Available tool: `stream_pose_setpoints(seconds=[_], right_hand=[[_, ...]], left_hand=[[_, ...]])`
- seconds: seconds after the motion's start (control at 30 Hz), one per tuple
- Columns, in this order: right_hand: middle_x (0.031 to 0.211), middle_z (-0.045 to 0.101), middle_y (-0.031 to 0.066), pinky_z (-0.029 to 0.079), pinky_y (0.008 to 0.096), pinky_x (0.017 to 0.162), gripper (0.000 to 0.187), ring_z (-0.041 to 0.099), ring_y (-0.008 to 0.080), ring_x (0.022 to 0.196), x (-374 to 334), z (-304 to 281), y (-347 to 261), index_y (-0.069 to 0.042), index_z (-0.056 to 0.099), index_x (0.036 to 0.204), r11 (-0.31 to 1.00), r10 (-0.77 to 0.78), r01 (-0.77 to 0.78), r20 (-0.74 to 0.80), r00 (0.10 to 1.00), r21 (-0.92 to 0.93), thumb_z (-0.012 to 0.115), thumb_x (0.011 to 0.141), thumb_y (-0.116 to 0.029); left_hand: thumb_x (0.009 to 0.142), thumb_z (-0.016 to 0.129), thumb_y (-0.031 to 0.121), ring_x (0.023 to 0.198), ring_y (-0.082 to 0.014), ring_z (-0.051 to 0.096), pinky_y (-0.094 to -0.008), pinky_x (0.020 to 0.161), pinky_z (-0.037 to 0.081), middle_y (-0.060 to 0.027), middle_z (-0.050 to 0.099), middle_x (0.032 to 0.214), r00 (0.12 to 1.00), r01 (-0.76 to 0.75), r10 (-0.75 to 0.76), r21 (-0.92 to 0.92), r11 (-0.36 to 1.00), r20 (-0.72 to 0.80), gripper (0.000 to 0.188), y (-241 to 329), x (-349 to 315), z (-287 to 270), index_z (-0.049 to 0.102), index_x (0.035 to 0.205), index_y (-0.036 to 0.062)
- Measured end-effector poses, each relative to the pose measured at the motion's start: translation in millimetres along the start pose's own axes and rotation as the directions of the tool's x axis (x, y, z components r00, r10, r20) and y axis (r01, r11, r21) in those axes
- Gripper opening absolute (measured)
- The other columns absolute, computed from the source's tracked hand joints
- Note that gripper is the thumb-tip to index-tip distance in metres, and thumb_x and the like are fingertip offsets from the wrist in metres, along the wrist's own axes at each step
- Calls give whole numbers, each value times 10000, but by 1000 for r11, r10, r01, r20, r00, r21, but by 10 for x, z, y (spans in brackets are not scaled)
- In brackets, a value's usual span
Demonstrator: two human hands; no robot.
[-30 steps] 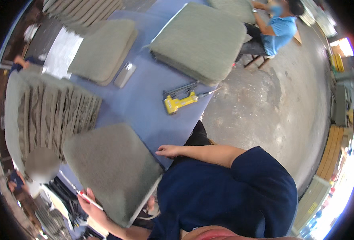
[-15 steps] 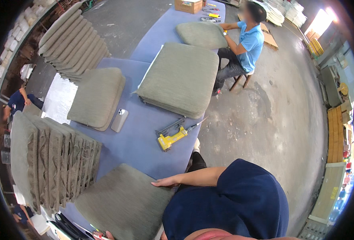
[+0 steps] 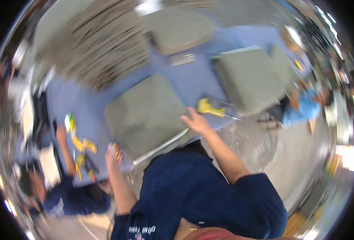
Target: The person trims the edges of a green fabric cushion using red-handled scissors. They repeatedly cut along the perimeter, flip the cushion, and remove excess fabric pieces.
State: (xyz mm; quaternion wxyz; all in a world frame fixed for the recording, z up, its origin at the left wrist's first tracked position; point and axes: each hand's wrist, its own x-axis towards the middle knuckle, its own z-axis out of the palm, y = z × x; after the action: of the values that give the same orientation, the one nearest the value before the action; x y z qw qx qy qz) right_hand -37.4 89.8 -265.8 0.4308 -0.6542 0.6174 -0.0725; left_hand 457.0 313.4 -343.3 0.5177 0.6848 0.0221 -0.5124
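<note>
While the gray-green seat cushion (image 3: 147, 110) lies flat on the blue bench (image 3: 61, 104) in front of the person, the right hand (image 3: 197, 122) is at its right corner with the fingers spread and extended; the blur hides whether they press on the fabric. The left hand (image 3: 114, 155) is just beside the cushion's lower left edge, its fingers curled around a slim pale object (image 3: 115, 150) too smeared to identify. A pale strip (image 3: 161, 146) runs along the cushion's near edge. Just past the right hand lies a yellow pneumatic stapler (image 3: 210, 107), with a stack of matching cushions (image 3: 249, 80) beyond it. A smartphone (image 3: 182, 59) rests farther back, near another cushion (image 3: 181, 30), and a tall cushion pile (image 3: 105, 44) stands at the upper left. Yellow-and-black tools (image 3: 81, 160) lie left of the left hand, near a co-worker in a navy shirt (image 3: 75, 198); another person in light blue (image 3: 303, 110) sits at the far right.
</note>
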Motion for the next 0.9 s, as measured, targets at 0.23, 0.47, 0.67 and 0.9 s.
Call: stream_pose_setpoints(seconds=[0.23, 0.47, 0.67, 0.9], right_hand=[[1369, 686, 190, 564, 455, 966, 802, 716, 330, 1142, -1282, 892, 2386, -86, 288, 1692, 950, 188, -206, 97, 977, 234, 693, 1066, -381], [1303, 709, 145, 566, 396, 873, 676, 722, 252, 1049, -1702, 308, 3189, -120, 398, 1644, 764, 587, -643, 361, 725, 50, 670, 1082, -378], [1246, 730, 106, 568, 345, 794, 578, 727, 185, 970, -1239, -14, 2962, -148, 493, 1604, 707, 574, -651, 312, 757, 279, 651, 1096, -376], [1173, 756, 71, 557, 299, 748, 486, 727, 151, 938, -840, 25, 2315, -128, 582, 1541, 847, 293, -289, 62, 954, 447, 633, 1113, -352]], left_hand=[[907, 857, 566, 705, -115, 701, -227, 467, 413, -22, 733, 958, 997, 43, -42, 22, 999, -59, 631, -395, -291, 17, 717, 1276, 73], [936, 791, 646, 615, -121, 658, -236, 465, 420, -27, 714, 868, 979, 21, -12, 43, 999, -204, 574, 197, -184, -172, 773, 1104, 97], [910, 735, 702, 688, -123, 693, -348, 529, 518, -4, 733, 867, 963, -32, 183, 586, 810, -200, 606, 971, 518, -989, 810, 1124, 139], [998, 738, 463, 896, -370, 773, -464, 812, 581, -225, 782, 983, 750, -435, 622, 876, 206, 225, 455, 608, -151, -1042, 779, 1186, 50]])
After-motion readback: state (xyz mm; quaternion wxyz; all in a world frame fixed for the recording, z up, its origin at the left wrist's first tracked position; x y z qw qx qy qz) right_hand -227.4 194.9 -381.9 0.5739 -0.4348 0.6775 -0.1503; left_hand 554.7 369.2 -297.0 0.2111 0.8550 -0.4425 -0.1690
